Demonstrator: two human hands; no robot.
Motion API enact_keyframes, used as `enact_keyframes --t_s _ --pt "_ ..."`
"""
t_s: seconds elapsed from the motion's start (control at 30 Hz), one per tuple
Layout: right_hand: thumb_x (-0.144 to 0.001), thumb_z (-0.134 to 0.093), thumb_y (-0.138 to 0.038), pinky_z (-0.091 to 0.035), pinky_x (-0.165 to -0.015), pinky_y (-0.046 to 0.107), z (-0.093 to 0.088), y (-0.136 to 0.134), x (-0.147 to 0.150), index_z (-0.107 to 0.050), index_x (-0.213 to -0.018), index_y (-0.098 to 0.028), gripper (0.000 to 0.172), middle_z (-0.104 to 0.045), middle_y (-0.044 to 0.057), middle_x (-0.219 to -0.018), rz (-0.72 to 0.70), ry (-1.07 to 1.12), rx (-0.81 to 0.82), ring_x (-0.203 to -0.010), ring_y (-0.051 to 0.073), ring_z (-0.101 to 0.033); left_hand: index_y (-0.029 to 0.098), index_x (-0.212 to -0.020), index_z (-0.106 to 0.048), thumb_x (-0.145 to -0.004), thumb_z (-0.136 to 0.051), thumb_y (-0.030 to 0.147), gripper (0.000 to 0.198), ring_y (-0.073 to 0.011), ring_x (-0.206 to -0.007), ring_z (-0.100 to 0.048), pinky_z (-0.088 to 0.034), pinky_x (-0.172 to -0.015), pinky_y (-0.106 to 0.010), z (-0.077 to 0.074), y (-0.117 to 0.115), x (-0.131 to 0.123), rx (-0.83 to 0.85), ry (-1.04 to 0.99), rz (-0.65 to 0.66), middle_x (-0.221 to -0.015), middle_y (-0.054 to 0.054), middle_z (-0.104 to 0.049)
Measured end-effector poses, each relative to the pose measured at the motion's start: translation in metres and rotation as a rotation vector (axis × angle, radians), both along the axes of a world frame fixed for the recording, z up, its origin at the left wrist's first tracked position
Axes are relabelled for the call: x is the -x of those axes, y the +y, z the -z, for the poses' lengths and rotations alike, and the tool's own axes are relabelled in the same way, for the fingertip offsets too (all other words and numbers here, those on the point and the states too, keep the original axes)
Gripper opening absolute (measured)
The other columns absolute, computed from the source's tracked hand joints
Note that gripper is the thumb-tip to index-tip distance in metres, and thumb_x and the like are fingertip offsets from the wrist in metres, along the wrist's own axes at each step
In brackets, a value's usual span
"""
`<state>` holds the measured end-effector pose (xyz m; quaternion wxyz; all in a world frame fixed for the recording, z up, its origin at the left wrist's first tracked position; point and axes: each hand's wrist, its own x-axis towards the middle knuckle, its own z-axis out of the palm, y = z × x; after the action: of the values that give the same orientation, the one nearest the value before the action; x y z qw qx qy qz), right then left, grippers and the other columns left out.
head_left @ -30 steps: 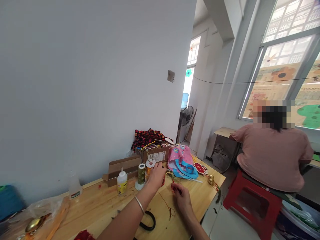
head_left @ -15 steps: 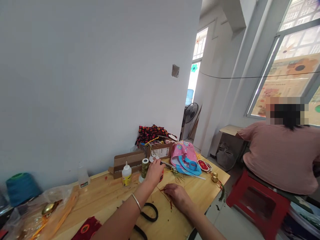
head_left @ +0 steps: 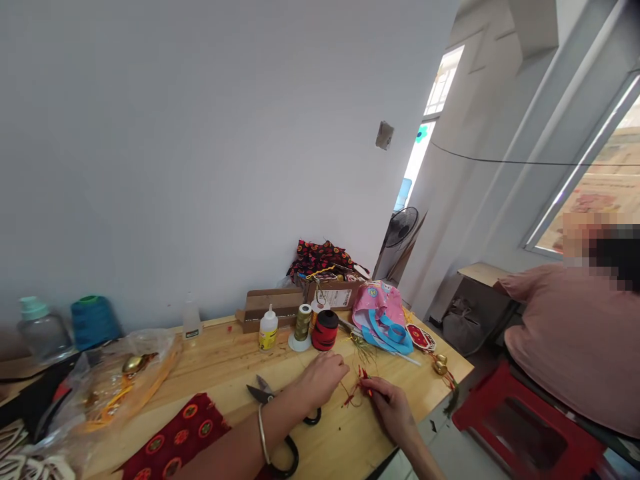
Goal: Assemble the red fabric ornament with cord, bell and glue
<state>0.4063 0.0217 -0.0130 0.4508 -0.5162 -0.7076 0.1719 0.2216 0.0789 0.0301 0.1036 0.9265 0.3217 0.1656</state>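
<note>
My right hand (head_left: 395, 405) pinches a short knotted red cord (head_left: 364, 379) between thumb and fingers, just over the table. My left hand (head_left: 324, 378), with a silver bangle on its wrist, is closed to the left of it. A thin orange thread (head_left: 343, 385) passes close by its fingertips; the fingers hide what they grip. Black-handled scissors (head_left: 314, 419) lie partly under my left forearm, blades apart. Behind my left hand stand a spool of red cord (head_left: 325, 331) and a spool of olive-green thread (head_left: 303, 323).
A glue bottle (head_left: 268, 329) and an open cardboard box (head_left: 345, 295) stand toward the wall. A pink bag (head_left: 376, 299) and bells (head_left: 440, 364) lie at the right. Red patterned fabric (head_left: 183, 437) and a plastic bag (head_left: 120, 373) are at left. A person (head_left: 575, 333) sits on a red stool (head_left: 520, 433).
My left hand has left the red cord spool and come down toward my right hand. The right hand now holds the red cord bunched up. The view has turned left.
</note>
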Motion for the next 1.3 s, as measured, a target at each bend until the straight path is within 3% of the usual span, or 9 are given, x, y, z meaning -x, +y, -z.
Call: enact_keyframes --t_s 0.13,0.33,0.6,0.73,0.9,1.03,1.2,1.3 --pt "-0.076 -0.046 -0.027 -0.053 -0.066 0.032 0.0 -0.003 0.001 -0.07 -0.08 -0.02 0.024 -0.069 0.007 -0.079 0.055 0.06 -0.002 -0.072 0.021 -0.064 0.017 -0.073 -0.06 -0.079 -0.047 0.016 0.014 -0.0158 -0.074 -0.057 -0.044 -0.068 -0.03 0.01 0.005 0.009 0.105 -0.028 -0.009 -0.077 -0.002 -0.061" --pt "-0.077 -0.046 -0.033 -0.051 -0.072 0.036 0.001 0.001 -0.006 -0.069 -0.085 -0.019 0.028 -0.068 0.01 -0.087 0.166 0.045 -0.056 -0.081 0.023 -0.063 0.015 -0.078 -0.058 -0.081 -0.048 0.03 0.019 -0.0141 -0.076 -0.056 -0.045 -0.07 -0.033 0.012 0.011 0.023 0.241 -0.16 -0.028 -0.082 -0.001 -0.06" --pt "-0.07 -0.05 -0.019 -0.051 -0.073 0.034 -0.005 0.026 0.006 -0.069 -0.082 -0.022 0.023 -0.068 0.009 -0.09 -0.004 -0.143 -0.035 -0.082 0.022 -0.063 0.014 -0.082 -0.056 -0.081 -0.046 0.024 0.014 -0.0158 -0.082 -0.052 -0.041 -0.074 -0.035 0.006 0.016 0.027 0.381 -0.391 -0.136 -0.083 -0.001 -0.057" --pt "-0.073 -0.05 -0.022 -0.052 -0.073 0.033 0.006 -0.002 -0.013 -0.069 -0.083 -0.025 0.021 -0.068 0.009 -0.092 -0.011 -0.197 -0.044 -0.083 0.023 -0.063 0.014 -0.078 -0.055 -0.08 -0.048 0.025 0.013 -0.0132 -0.071 -0.054 -0.042 -0.067 -0.031 0.007 0.02 0.024 0.495 -0.517 -0.155 -0.074 0.001 -0.057" --pt "-0.078 -0.048 -0.027 -0.053 -0.073 0.029 0.023 -0.046 -0.034 -0.068 -0.088 -0.029 0.022 -0.068 0.007 -0.091 0.05 -0.21 -0.136 -0.084 0.021 -0.063 0.013 -0.082 -0.055 -0.082 -0.047 0.028 0.018 -0.0083 -0.052 -0.053 -0.045 -0.051 -0.024 0.019 0.031 0.01 0.679 -0.716 -0.238 -0.065 0.003 -0.056" --pt "-0.079 -0.044 -0.021 -0.053 -0.071 0.029 0.013 -0.044 -0.009 -0.067 -0.089 -0.026 0.025 -0.067 0.008 -0.09 0.11 -0.135 -0.174 -0.082 0.02 -0.064 0.012 -0.085 -0.055 -0.083 -0.046 0.028 0.018 -0.008 -0.054 -0.055 -0.047 -0.051 -0.024 0.019 0.036 -0.003 0.758 -0.887 -0.329 -0.07 0.002 -0.058" --pt "-0.077 -0.037 -0.01 -0.05 -0.075 0.031 -0.013 0.002 0.048 -0.066 -0.094 -0.019 0.035 -0.065 0.009 -0.095 -0.079 -0.184 -0.113 -0.087 0.021 -0.061 0.012 -0.088 -0.056 -0.082 -0.049 0.025 0.016 -0.012 -0.069 -0.059 -0.05 -0.062 -0.03 0.006 0.035 -0.008 0.739 -1.004 -0.344 -0.08 -0.001 -0.061" --pt "-0.076 -0.038 -0.008 -0.049 -0.076 0.028 -0.025 0.014 0.065 -0.066 -0.093 -0.021 0.035 -0.066 0.006 -0.094 -0.191 -0.214 -0.068 -0.086 0.02 -0.061 0.012 -0.086 -0.056 -0.08 -0.051 0.023 0.013 -0.0135 -0.074 -0.06 -0.049 -0.068 -0.033 0.003 0.033 0.0 0.699 -0.984 -0.343 -0.082 -0.001 -0.062"
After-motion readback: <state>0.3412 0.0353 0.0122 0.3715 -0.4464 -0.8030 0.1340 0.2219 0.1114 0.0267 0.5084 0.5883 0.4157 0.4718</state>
